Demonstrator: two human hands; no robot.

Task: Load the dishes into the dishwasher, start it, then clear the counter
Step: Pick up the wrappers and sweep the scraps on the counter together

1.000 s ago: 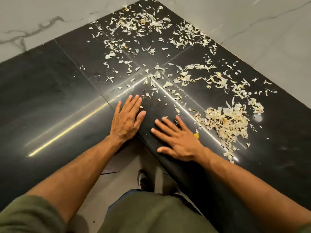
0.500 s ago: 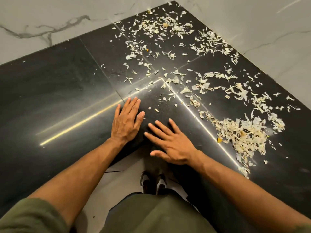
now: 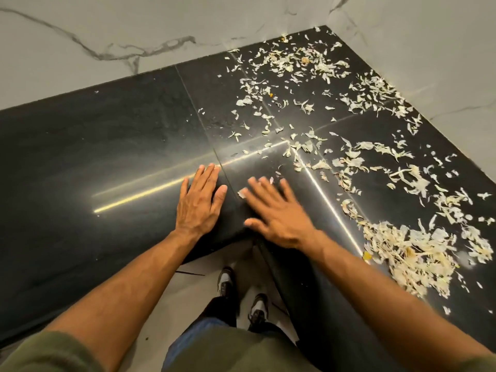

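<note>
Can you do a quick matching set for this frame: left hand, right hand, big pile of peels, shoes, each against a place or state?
Things:
1. left hand
2. right hand
3. big pile of peels
4. shoes

Places or states:
A. on the floor below the counter's inner corner
B. flat and sharp on the dark counter
C. blurred, fingers spread, a peel at its fingertips
D. heaped at the right side of the counter

Pairs: 1-B, 2-C, 3-D, 4-A

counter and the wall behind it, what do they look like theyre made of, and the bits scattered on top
Counter: dark polished stone, perhaps granite; it mirrors a bright light strip and shows slab seams.
Wall: white with grey veins, marble or marble-look tile, satin sheen.
Scattered bits: thin, pale, curled dry flakes, likely onion or garlic skins.
</note>
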